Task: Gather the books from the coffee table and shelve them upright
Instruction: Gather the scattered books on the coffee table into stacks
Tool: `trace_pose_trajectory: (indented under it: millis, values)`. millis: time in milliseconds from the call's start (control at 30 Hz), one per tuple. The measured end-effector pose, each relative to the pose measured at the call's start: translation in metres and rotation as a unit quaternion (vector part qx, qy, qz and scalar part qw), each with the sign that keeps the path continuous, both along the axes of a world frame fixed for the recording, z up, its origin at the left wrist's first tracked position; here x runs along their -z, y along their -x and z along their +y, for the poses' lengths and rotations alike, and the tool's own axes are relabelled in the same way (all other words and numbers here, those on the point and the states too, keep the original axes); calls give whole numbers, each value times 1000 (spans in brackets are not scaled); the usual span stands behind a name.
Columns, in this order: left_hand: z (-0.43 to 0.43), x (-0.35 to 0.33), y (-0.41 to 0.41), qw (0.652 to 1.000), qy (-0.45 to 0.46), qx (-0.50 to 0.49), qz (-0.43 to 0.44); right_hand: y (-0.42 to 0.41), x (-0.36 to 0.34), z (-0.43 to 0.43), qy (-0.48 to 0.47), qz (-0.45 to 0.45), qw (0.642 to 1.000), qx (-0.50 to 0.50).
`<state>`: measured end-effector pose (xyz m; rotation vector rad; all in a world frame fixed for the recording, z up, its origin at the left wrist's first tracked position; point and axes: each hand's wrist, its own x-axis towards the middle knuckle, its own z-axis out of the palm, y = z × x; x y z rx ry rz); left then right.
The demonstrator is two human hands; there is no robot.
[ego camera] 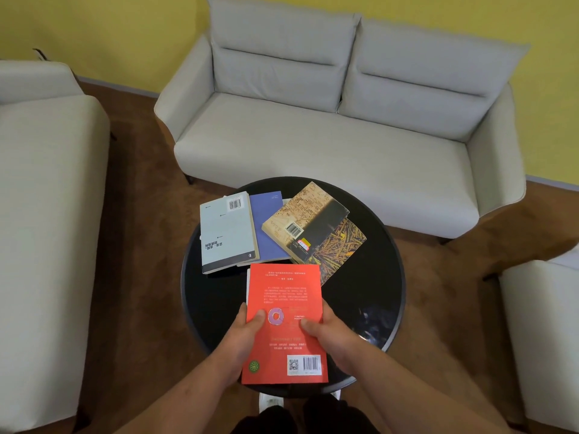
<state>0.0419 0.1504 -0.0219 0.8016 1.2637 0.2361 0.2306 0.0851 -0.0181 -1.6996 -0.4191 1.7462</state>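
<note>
- Left hand (242,335) and right hand (329,332) grip the red book (283,296), thumbs on top.
- Beyond it on the round table (376,283): pale book (225,233), blue book (269,227), tan book (308,219).

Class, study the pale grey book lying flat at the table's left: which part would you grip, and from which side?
Take the pale grey book by its left long edge, from the left: that edge seems to overhang the table rim, while its right side overlaps the blue book.
</note>
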Motion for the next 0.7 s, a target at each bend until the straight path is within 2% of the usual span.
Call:
trace_pose_trajectory:
  millis: [167,267,500,600,700]
  values:
    - [5,0,12,992,-64,107,-9,-3,0,-2,-34,-10,999,-20]
    - [7,6,14,991,-72,111,-24,-2,0,-4,-58,-31,996,-52]
    - [10,2,9,989,-79,122,-10,-10,-10,-4,-47,-52,994,-86]
    - [24,-2,2,989,-102,100,34,-20,-4,-1,-28,-73,996,-36]
    - [55,-7,-10,979,-179,39,94,-43,9,9,18,-98,993,61]
